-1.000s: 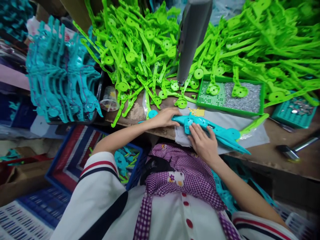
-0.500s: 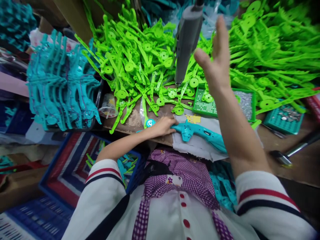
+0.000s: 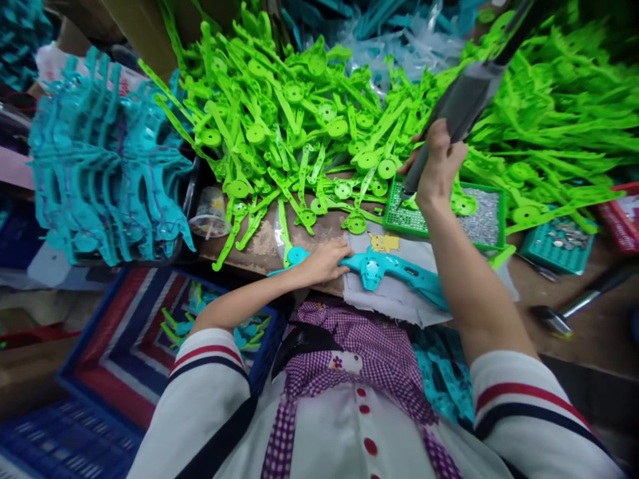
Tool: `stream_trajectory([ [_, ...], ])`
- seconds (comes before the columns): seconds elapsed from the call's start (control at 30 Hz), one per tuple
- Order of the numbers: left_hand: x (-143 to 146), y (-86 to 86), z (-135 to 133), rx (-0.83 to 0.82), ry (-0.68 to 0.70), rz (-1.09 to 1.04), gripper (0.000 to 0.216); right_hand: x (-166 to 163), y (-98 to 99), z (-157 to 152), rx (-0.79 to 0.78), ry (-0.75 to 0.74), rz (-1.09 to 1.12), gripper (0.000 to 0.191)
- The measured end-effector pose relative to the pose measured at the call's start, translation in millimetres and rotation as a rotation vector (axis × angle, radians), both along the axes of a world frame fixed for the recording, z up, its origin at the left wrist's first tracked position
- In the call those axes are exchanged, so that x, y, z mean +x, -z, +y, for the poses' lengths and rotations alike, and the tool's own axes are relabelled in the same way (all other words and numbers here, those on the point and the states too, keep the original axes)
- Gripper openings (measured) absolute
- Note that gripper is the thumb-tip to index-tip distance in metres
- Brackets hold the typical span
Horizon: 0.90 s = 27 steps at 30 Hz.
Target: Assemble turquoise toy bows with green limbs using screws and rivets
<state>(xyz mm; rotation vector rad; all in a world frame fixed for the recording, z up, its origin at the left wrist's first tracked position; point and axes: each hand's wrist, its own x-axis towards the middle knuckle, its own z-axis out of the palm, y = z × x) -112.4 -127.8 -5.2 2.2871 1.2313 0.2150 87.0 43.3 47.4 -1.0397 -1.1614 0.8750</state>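
Note:
My left hand (image 3: 327, 261) is closed around the narrower left part of a teal plastic housing (image 3: 407, 271), which lies across a pale cloth (image 3: 394, 306) at the bench edge. A round teal disc end sticks out beyond the wrist. My right hand (image 3: 440, 169) is wrapped around a grey electric screwdriver (image 3: 466, 96) that hangs from above. The tool leans, its lower tip over the left part of a green tray (image 3: 442, 233). Small metal screws (image 3: 482, 216) fill the tray's right side. The right forearm covers part of the tray and the housing's right end.
Bright green plastic arms (image 3: 279, 113) lie heaped along the back. Stacked teal housings (image 3: 107, 166) stand at left, beside a clear cup (image 3: 210, 216). A teal tray (image 3: 559, 243) of metal bits and a hammer (image 3: 564, 316) lie at right. Below left is a blue crate (image 3: 74, 372).
My right hand, open and raised before, has closed on the screwdriver and drawn it to the right, tilting it. My left hand stays on the teal housing.

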Motion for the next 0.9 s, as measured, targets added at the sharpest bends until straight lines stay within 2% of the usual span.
stream_trajectory([
  [0.13,1.1,-3.3,-2.0,-0.015,-0.02,-0.002,0.019,-0.3,12.6,0.9,-0.005,0.047,-0.014,0.07],
  [0.5,0.5,0.7,1.2,-0.046,-0.049,-0.048,0.02,4.7,31.6,2.1,-0.006,-0.014,-0.008,0.07],
  [0.63,0.4,-1.6,1.2,-0.057,-0.037,-0.041,0.021,4.7,30.9,1.3,-0.013,-0.006,-0.002,0.065],
  [0.9,0.1,-1.3,6.5,-0.046,-0.014,-0.048,0.019,2.7,22.9,-5.5,-0.039,0.03,-0.005,0.075],
])
